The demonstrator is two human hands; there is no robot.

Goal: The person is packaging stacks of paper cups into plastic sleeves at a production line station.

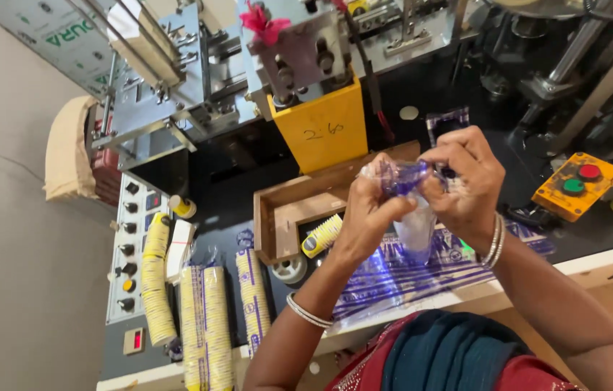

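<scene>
Clear plastic sleeve (409,190) with purple print, pinched at its top between both hands above the wooden tray (283,210).
Fingers of the left hand (372,210) and right hand (466,181) are closed on the bunched end of the sleeve, which hangs down over more printed sleeves (408,271) lying just right of the tray. Left of the tray lie wrapped stacks of yellow paper cups (205,326); behind it stands a yellow machine block (321,130).

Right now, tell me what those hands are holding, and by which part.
Both hands, left hand and right hand, pinch the bunched top end of a clear, purple-printed plastic bag, which hangs below them.
</scene>
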